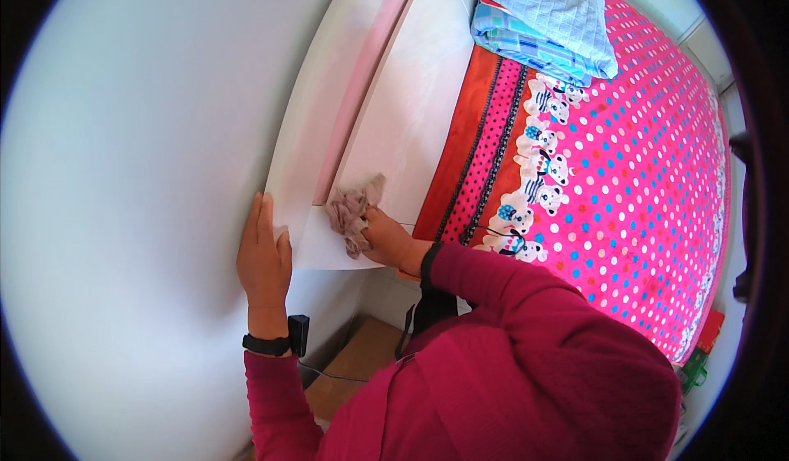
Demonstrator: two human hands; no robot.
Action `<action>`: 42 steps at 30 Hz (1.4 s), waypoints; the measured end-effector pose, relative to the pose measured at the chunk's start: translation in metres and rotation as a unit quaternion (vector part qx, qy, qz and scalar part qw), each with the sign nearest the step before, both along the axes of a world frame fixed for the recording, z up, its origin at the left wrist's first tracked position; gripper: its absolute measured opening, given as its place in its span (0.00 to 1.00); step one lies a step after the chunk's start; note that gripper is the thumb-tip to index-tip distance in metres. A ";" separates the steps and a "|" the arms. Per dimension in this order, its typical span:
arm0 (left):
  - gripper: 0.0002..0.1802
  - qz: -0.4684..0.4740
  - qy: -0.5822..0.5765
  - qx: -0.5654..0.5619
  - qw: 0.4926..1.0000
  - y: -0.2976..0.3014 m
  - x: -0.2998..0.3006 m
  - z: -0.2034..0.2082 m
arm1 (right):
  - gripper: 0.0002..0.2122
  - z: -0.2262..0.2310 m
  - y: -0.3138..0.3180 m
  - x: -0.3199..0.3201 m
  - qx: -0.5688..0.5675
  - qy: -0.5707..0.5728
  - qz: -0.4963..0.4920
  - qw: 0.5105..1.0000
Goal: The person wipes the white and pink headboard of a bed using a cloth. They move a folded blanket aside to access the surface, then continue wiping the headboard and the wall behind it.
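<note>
Crumpled rag (355, 210) pressing against a white headboard (394, 124).
The right hand (386, 239) is clamping the rag (beige, bunched) against the panel; the left hand (265, 255), just beside it, is lying flat with fingers together on the headboard's edge, the polka-dot bed (641, 190) beyond the right hand.

Home bedroom. Bed (641, 157) fills right side, covered in bright pink polka-dot sheet with cartoon bear border (534, 182). Folded blue checked quilt (546, 17) at far end of bed. White headboard (386, 116) with pink stripe stands against plain white wall (140, 173). Wood floor (353, 362) shows below.
</note>
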State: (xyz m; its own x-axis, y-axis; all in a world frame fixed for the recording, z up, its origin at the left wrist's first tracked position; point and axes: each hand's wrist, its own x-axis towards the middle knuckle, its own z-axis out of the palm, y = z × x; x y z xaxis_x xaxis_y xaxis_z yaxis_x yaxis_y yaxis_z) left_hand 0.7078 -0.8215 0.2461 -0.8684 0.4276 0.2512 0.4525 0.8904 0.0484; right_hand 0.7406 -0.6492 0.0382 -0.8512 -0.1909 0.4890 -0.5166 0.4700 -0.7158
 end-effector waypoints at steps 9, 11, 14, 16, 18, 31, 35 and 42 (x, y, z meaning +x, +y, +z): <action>0.30 0.005 -0.005 -0.030 1.000 0.001 -0.001 0.002 | 0.19 -0.037 0.011 0.014 -0.033 -0.141 0.014 0.989; 0.30 0.003 -0.010 -0.029 1.000 0.001 0.000 0.003 | 0.21 -0.031 0.016 0.011 -0.069 -0.146 -0.021 0.987; 0.31 0.002 -0.019 -0.026 0.999 0.001 -0.001 0.003 | 0.25 -0.025 0.022 -0.013 -0.129 -0.174 -0.037 0.976; 0.31 0.003 -0.026 -0.029 0.999 0.000 -0.001 0.003 | 0.27 -0.023 0.027 -0.028 -0.141 -0.146 -0.067 0.977; 0.31 0.003 -0.030 -0.037 0.999 0.000 0.000 0.003 | 0.30 -0.020 0.032 -0.045 -0.127 -0.135 -0.102 0.978; 0.31 0.024 -0.077 -0.052 0.995 -0.002 0.001 0.006 | 0.28 0.011 0.122 -0.186 -0.169 -0.195 -0.298 0.919; 0.30 0.020 -0.050 -0.065 0.996 -0.005 0.001 0.006 | 0.26 0.012 0.147 -0.212 -0.173 -0.138 -0.304 0.927; 0.31 0.014 -0.035 -0.072 0.997 -0.006 0.000 0.005 | 0.26 0.009 0.199 -0.269 -0.199 -0.078 -0.327 0.920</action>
State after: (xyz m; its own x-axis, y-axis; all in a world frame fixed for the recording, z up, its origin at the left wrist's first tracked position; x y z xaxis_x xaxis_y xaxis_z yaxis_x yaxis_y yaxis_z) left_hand 0.7076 -0.8270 0.2507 -0.8933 0.4309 0.1277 0.4279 0.9024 -0.0513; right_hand 0.4720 -0.4497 0.0473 -0.7859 0.5556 0.2716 -0.0925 0.3287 -0.9399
